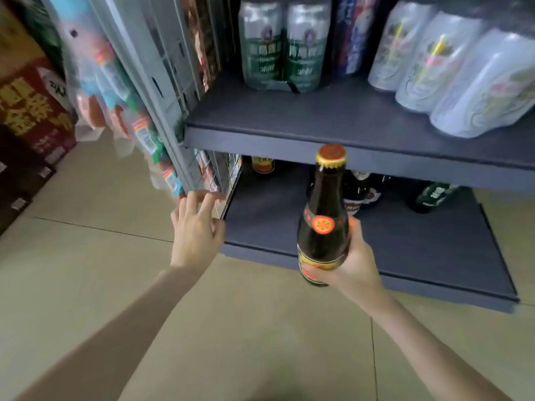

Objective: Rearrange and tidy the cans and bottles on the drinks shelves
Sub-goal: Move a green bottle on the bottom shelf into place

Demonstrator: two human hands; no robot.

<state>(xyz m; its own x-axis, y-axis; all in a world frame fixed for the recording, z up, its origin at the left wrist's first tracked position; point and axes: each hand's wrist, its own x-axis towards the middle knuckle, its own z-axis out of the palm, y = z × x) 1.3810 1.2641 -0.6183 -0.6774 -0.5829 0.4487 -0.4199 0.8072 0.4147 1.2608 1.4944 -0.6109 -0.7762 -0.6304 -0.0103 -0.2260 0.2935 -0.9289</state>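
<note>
My right hand [351, 270] grips a dark brown bottle [325, 215] by its lower body and holds it upright in front of the bottom shelf [405, 250]. The bottle has an orange and gold cap and a round orange label. My left hand [197, 227] hovers with fingers apart and empty at the bottom shelf's left front corner, beside a wire grid panel. Several dark bottles [362, 189] stand at the back of the bottom shelf, among them a green one [431, 196]. The upper shelf [333, 120] carries a wrapped pack of green cans [285, 44] and a leaning wrapped pack of white cans [451, 73].
A grey upright post [150, 91] bounds the shelves on the left, with packaged goods [115, 91] hanging on its outer side. Red and dark cartons [31, 117] are stacked at the far left. Beige floor tiles [246, 328] lie below and in front of the shelves.
</note>
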